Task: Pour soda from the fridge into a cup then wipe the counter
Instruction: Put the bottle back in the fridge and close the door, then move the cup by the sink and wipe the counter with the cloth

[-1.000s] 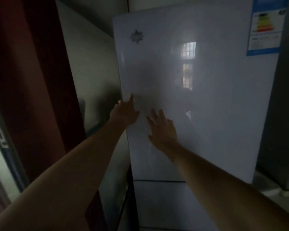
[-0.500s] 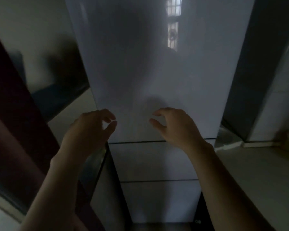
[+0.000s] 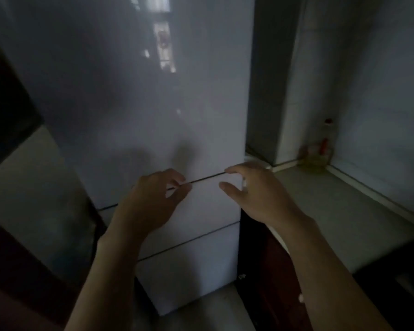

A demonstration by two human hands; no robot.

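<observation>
Both hands reach to the closed white fridge [image 3: 153, 120] at the seam under its upper door. The left hand [image 3: 151, 199] has its fingers curled at the seam, and the right hand [image 3: 256, 194] hangs loosely spread near the door's right edge, gripping nothing. To the right lies a pale worktop [image 3: 332, 211], with a blurred bottle [image 3: 320, 149] in its back corner.

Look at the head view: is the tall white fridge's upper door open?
No: the upper door lies flush, with both the left hand and right hand at its lower seam.
</observation>
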